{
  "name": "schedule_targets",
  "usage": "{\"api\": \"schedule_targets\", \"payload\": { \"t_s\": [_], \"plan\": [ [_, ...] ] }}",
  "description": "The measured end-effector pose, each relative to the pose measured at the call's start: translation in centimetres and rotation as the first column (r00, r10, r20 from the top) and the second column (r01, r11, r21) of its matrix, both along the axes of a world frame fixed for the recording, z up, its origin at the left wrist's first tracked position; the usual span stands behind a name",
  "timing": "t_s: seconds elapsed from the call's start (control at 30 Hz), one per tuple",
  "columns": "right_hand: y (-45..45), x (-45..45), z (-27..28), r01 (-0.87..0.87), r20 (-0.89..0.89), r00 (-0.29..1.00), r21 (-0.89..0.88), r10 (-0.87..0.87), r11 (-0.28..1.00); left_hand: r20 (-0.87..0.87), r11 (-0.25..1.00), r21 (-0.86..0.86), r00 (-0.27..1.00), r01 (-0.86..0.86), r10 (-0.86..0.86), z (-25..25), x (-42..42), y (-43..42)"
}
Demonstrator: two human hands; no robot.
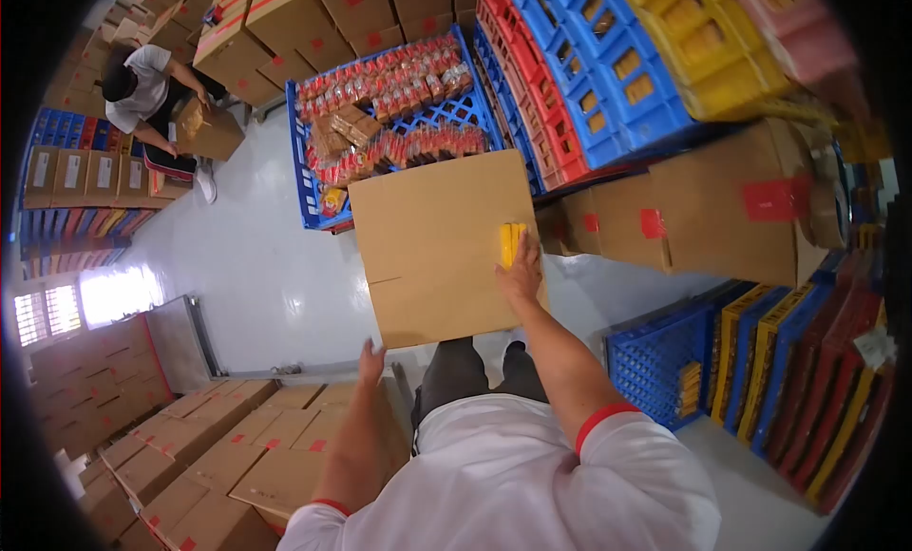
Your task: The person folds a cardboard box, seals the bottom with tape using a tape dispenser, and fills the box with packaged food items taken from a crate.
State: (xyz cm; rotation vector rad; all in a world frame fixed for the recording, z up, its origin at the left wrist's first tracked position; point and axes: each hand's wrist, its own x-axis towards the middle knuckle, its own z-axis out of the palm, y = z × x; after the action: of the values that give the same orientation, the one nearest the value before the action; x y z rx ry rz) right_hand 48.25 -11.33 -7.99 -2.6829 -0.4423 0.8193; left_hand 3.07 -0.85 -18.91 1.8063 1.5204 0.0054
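A large flat-topped piece of cardboard [437, 256], apparently a carton, is in front of my body. Near its right edge my right hand [520, 274] has its fingers around a pair of small yellow blocks [507, 244], whose exact kind I cannot make out. My left hand [372, 361] is at the cardboard's near left corner, fingers stretched out and apart; whether it touches the corner is unclear. Just beyond the cardboard stands a blue crate [302, 182] holding rows of red-and-brown packaged goods [418, 95].
Stacked coloured crates [598, 76] and cartons [731, 209] line the right. A blue basket [655, 356] stands near right. Taped cartons [275, 437] fill the near left. Across the grey floor [247, 266], another person [152, 95] handles a box [211, 131].
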Motion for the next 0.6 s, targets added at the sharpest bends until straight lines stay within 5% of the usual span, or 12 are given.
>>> {"api": "schedule_targets", "payload": {
  "t_s": [0.07, 0.13, 0.23, 0.33, 0.6],
  "plan": [
    [0.1, -0.1, -0.2, 0.001, 0.030, 1.000, -0.001, -0.001, 1.000, 0.116, 0.980, -0.092, 0.975, -0.178, 0.188, -2.0, 4.8, 3.8],
    [0.0, -0.1, -0.4, -0.002, 0.069, 0.998, 0.019, 0.001, 1.000, 0.114, 0.896, -0.411, 0.965, -0.169, 0.235, -0.4, 8.9, 6.9],
    [-0.1, 0.5, -0.5, -0.020, 0.018, 1.000, 0.098, 0.018, 0.995, -0.081, 0.820, -0.435, 0.923, -0.372, 0.376, 2.5, 12.8, 7.5],
    [0.5, 0.8, -0.3, 0.019, -0.031, 0.999, 0.033, -0.018, 0.999, -0.010, 0.910, -0.311, 0.958, -0.275, 0.287, 1.7, 11.4, 7.3],
    [-0.1, 2.1, -0.1, 0.050, -0.114, 0.992, 0.005, -0.049, 0.999, 0.017, 0.900, -0.306, 0.944, -0.309, 0.330, 6.2, 10.6, 8.5]
  ]
}}
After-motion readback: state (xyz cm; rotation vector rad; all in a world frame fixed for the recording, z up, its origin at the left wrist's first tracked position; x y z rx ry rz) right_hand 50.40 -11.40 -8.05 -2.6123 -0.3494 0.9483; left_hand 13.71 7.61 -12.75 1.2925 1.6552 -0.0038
